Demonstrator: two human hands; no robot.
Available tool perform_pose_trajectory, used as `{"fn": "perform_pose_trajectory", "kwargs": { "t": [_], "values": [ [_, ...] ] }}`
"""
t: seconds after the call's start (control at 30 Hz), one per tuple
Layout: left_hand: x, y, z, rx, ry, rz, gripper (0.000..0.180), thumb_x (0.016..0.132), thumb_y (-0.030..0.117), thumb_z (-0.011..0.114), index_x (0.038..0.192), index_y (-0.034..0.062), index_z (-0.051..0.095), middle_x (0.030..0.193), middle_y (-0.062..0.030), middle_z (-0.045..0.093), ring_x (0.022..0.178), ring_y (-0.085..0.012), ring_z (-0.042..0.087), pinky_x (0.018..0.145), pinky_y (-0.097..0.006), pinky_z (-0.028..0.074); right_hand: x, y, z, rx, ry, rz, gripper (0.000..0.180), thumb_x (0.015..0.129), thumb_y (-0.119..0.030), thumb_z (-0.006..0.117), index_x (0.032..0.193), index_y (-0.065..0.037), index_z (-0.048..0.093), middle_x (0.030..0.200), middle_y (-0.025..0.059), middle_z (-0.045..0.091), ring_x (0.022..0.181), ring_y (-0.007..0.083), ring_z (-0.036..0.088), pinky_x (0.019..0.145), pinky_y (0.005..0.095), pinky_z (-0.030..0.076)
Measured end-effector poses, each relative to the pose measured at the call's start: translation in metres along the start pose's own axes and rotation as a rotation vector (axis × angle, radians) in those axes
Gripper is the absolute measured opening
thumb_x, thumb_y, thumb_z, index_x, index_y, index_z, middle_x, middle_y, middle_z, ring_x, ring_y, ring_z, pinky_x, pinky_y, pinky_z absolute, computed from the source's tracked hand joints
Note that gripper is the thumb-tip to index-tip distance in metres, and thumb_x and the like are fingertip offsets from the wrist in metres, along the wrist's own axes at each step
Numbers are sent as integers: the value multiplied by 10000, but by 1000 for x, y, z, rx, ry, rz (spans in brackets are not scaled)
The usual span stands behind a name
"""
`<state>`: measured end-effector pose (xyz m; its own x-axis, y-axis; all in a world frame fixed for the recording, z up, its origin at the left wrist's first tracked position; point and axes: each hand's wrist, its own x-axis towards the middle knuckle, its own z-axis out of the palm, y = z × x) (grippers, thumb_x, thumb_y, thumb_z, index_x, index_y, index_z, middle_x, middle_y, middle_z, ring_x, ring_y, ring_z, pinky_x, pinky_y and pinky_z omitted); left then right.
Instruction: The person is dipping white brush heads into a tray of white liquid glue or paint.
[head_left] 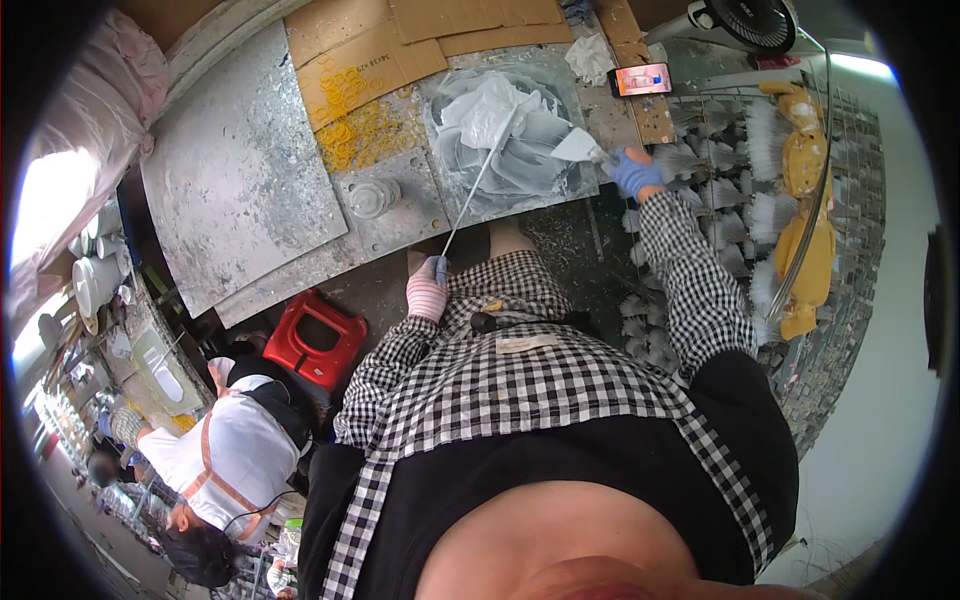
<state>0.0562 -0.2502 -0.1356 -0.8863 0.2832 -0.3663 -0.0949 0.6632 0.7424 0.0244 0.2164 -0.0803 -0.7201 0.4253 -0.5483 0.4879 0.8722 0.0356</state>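
Head view, looking down over a worn grey bench (240, 160). Left hand (428, 290), in a striped glove, sits just off the front edge; its grip is narrow, closed round the near end of a long thin rod (468, 205). Held at that end, I'd judge, so the length carries over the bench and the fingers stay out of the wet. The rod's far end lies at a pale crumpled heap (490, 105), film or paste, cannot tell which, on a board (575, 195) smeared grey-white.

Right hand (634, 172), blue glove, is past the board's right side. Grip closed on the handle of a scraper (578, 147), its broad white blade aimed inward over the smear; contact hard to tell. Hands kept wide apart, likely to give both tools room.

Left of the board: a clear ribbed stack (375, 197) and scattered yellow rings (350, 125), loose, perhaps for easy picking. Phone (641, 80) behind, screen up, presumably clear of the smear. At right, rows of grey-white fan-shaped pieces (720, 155), spaced, maybe so they don't stick together.
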Motion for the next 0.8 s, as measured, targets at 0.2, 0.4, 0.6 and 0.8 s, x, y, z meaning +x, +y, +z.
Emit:
{"fn": "perform_pose_trajectory", "kwargs": {
  "t": [0.2, 0.4, 0.6, 0.8],
  "values": [
    [-10, 16, 18, -52, 72, -63, 221, 978, 226, 502, 1042, 49, 618, 817, -184, 655, 771, -359, 638, 687, -392, 494, 103, -17, -83, -289, 7, -387, 376, 795, -442, 580, 998, -142, 685, 961, 136, 686, 904, 325, 654, 793, 434, 513],
    [-22, 38, 67, -143, 254, -171, 227, 979, 221, 499, 1022, 40, 629, 819, -182, 664, 768, -355, 646, 691, -391, 502, 159, -91, -134, -603, 130, -758, 282, 754, -365, 625, 891, -130, 697, 861, 131, 690, 814, 321, 668, 697, 421, 533],
    [-30, 58, 105, -143, 395, -260, 225, 976, 208, 497, 1005, 37, 642, 830, -182, 671, 768, -356, 650, 698, -394, 507, 184, -151, -160, -777, 272, -1053, 185, 693, -272, 677, 817, -137, 702, 805, 96, 694, 796, 289, 681, 684, 411, 542],
    [-32, 61, 120, -139, 438, -342, 236, 981, 214, 489, 1012, 33, 639, 850, -196, 670, 785, -371, 647, 713, -404, 505, 199, -210, -155, -1048, 218, -1393, 319, 730, -372, 629, 903, -111, 693, 767, 116, 688, 763, 287, 680, 634, 427, 520]
  ]
}}
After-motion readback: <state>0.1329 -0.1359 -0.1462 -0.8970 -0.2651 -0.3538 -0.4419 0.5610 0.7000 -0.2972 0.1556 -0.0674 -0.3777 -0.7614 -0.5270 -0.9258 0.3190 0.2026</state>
